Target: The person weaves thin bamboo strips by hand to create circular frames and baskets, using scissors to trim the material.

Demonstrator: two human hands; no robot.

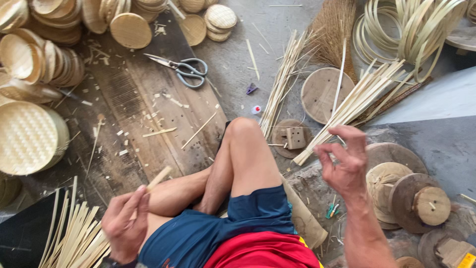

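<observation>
I sit on the floor with my knee [244, 130] raised. My left hand [125, 223] pinches a short pale bamboo strip [157, 178] that points up and right, just above a bundle of thin bamboo strips [74, 238] lying at the lower left. My right hand [343, 160] hovers with its fingers curled and apart, holding nothing, close to the near end of a bundle of long bamboo strips [353, 101].
A worn wooden board [144, 94] carries grey-handled scissors [184, 68]. Woven bamboo trays and lids [29, 136] are stacked at the left and top. Coiled bamboo hoops [411, 30], round wooden moulds [416, 198] and a round wooden disc [322, 92] lie at the right.
</observation>
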